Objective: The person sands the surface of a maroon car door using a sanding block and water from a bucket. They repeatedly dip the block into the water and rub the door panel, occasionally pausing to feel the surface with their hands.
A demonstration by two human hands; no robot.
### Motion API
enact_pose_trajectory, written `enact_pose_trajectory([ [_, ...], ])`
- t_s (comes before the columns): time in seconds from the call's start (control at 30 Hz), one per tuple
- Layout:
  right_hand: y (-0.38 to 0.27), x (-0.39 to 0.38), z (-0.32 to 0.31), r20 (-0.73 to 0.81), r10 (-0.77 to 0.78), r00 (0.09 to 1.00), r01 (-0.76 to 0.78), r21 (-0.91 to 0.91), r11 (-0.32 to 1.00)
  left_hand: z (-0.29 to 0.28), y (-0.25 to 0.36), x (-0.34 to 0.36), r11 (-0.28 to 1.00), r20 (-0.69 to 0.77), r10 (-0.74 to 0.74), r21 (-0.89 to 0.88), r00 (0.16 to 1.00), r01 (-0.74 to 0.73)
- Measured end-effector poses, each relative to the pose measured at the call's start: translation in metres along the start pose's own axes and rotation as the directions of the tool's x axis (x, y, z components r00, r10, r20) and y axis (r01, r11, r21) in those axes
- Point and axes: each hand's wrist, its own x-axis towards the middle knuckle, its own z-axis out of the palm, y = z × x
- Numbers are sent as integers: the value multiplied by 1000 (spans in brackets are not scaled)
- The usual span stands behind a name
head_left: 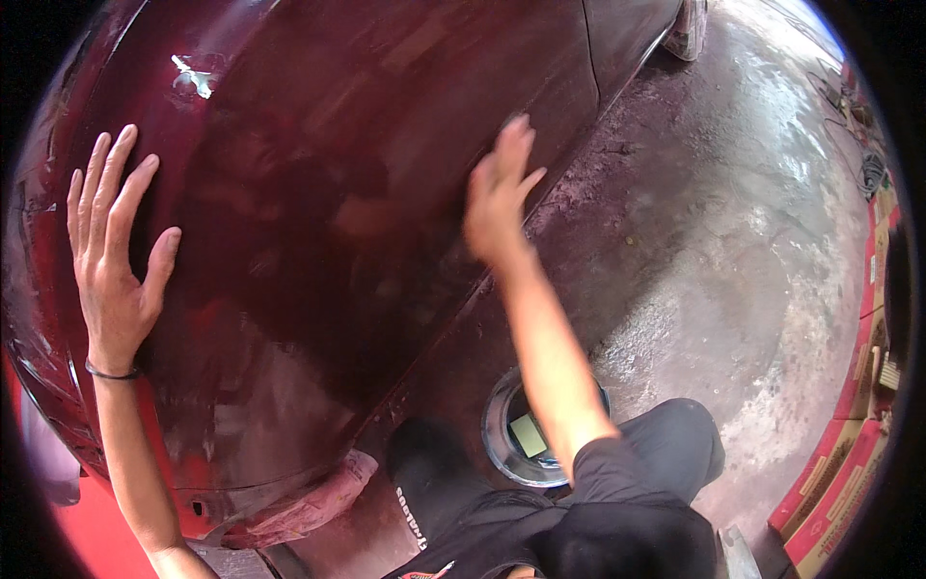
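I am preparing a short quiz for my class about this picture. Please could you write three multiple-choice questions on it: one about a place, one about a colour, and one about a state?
1. Where does the left hand rest?
A. Flat on the car body panel
B. On the floor
C. Inside the round tin

2. What colour is the panel?
A. White
B. Dark red
C. Green

3. How is the right hand at this moment?
A. Closed in a fist on the person's knee
B. Open, fingers stretched, at the panel's lower edge
C. Dipped in the tin

Answers:
1 A: the palm and spread fingers lie on the panel, near its left side.
2 B: the whole glossy surface is deep maroon.
3 B: the fingers are extended against the panel, slightly blurred; the round tin stands below on the concrete floor, apart from the hand.
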Motion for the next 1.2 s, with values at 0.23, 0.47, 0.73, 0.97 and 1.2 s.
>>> enact_pose_trajectory([
  [0.23,91,121,-25,-58,322,945,-287,324,901,3,-6,-3,1000,-4,5,27,1000,-5],
  [0.47,-58,-102,-2,134,155,979,-170,113,979,-7,-5,2,1000,-4,0,9,1000,0],
  [0.73,139,120,-26,-23,413,910,-399,219,891,3,-7,1,999,-23,43,-10,999,-43],
  [0.97,-4,-99,9,174,446,878,-474,439,763,-3,-4,5,998,-42,44,-32,998,-45],
  [1.2,138,56,-8,-11,501,865,-397,596,698,-3,-4,6,998,-14,50,-24,999,-51],
])
